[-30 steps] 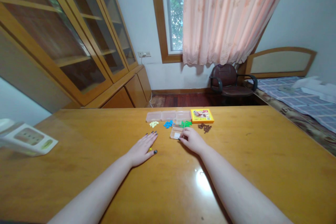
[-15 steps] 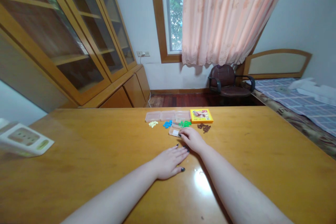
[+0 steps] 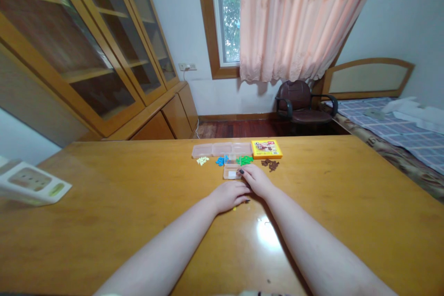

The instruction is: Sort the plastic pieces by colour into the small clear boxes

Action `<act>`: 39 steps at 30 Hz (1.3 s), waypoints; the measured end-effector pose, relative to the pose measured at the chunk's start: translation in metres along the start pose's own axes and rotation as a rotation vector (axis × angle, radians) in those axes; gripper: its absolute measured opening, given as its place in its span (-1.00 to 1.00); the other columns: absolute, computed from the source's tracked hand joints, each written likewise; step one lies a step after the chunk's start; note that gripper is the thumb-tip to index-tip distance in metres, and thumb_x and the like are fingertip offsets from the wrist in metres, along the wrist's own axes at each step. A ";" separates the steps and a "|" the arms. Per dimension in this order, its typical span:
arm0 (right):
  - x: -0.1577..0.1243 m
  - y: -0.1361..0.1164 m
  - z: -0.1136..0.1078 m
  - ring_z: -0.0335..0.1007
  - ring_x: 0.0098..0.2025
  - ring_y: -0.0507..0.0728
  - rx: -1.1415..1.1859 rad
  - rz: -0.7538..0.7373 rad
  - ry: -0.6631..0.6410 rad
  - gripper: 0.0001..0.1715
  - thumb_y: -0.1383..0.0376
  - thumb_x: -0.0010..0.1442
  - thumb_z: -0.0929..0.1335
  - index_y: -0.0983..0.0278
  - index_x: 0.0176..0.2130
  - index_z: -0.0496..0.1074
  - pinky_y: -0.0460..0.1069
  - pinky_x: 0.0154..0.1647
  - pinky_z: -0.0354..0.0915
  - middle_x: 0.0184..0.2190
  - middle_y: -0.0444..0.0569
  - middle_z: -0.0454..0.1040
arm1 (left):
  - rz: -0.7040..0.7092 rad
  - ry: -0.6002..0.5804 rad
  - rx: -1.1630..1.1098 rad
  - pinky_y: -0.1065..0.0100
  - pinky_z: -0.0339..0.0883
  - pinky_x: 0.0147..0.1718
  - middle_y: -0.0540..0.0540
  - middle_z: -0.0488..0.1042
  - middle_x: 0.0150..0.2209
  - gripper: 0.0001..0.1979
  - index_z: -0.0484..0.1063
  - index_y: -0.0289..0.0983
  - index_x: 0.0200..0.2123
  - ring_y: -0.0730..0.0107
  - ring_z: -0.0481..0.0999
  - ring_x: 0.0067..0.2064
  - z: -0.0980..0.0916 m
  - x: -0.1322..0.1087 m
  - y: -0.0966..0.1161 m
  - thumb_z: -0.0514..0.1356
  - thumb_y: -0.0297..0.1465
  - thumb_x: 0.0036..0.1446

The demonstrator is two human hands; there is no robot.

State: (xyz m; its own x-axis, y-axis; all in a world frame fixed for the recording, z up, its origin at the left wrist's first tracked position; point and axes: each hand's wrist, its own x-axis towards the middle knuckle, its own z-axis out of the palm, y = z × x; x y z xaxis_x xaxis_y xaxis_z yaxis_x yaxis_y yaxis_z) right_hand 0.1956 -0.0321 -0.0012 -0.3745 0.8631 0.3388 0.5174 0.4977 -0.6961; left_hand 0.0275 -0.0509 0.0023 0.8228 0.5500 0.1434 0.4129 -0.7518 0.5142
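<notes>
My right hand [image 3: 255, 178] has its fingertips at the right edge of a small clear plastic box [image 3: 227, 176] with its lid raised, pinching that edge. A white label or patch shows in the box. My left hand [image 3: 231, 194] rests on the table close below it, fingers bent and thumb apart from them; some fingertips are hidden by the right hand. A tiny yellow piece [image 3: 235, 208] lies under the left thumb side. Behind the box are piles of small blue pieces [image 3: 220, 161] and green pieces [image 3: 247, 160], with cream pieces [image 3: 202, 161] left and brown pieces [image 3: 270, 164] right.
A row of clear trays [image 3: 203, 150] and a yellow box [image 3: 267, 149] line the table's far side. On the left of the table [image 3: 104, 203] stands a white container [image 3: 33, 182]. Beyond are a chair [image 3: 300, 101], a bed [image 3: 398, 120] and a glass-fronted cabinet [image 3: 156, 125].
The small clear box has turned from slanted to nearly square, my right hand still at its edge. My left hand has drawn its flat fingers in, and the yellow piece has come into view.
</notes>
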 end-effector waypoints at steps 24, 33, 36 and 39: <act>-0.002 0.008 -0.001 0.33 -0.23 0.13 0.041 0.005 0.030 -0.53 0.19 0.32 0.09 0.31 -0.32 0.46 -0.01 -0.14 0.20 -0.33 0.02 0.47 | -0.297 0.063 -0.118 0.01 -0.14 0.24 -0.16 0.05 0.28 -0.44 0.12 -0.17 0.22 0.10 0.01 0.29 -0.023 -0.043 0.024 0.01 -0.13 0.19; 0.000 0.005 -0.003 0.35 -0.24 0.14 0.069 0.018 0.023 -0.54 0.21 0.31 0.11 0.32 -0.35 0.46 0.00 -0.14 0.22 -0.35 0.03 0.48 | -0.338 -0.201 0.232 -0.08 -0.26 0.23 -0.28 -0.24 0.32 -0.19 -0.19 -0.24 0.31 -0.02 -0.24 0.33 0.033 -0.080 0.059 0.01 0.01 0.12; -0.001 0.005 -0.002 0.36 -0.23 0.13 0.095 0.046 0.027 -0.54 0.21 0.31 0.11 0.32 -0.34 0.47 0.00 -0.14 0.22 -0.34 0.04 0.49 | -0.342 -0.217 0.245 -0.02 -0.25 0.25 -0.32 -0.25 0.32 -0.19 -0.18 -0.33 0.30 0.02 -0.22 0.33 0.026 -0.062 0.051 -0.02 0.00 0.14; -0.001 0.006 -0.001 0.37 -0.22 0.13 0.114 0.060 0.037 -0.54 0.23 0.31 0.10 0.32 -0.34 0.47 0.00 -0.13 0.22 -0.32 0.04 0.50 | -0.289 -0.227 0.287 -0.05 -0.31 0.24 -0.30 -0.24 0.32 -0.18 -0.16 -0.31 0.30 -0.01 -0.23 0.33 0.019 -0.045 0.048 0.01 0.01 0.12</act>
State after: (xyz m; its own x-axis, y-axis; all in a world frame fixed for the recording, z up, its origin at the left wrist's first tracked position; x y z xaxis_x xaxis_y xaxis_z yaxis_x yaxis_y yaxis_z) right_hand 0.2004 -0.0299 -0.0049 -0.3155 0.8948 0.3160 0.4469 0.4339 -0.7823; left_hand 0.0177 -0.1185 0.0041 0.7095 0.6822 -0.1769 0.7030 -0.6673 0.2460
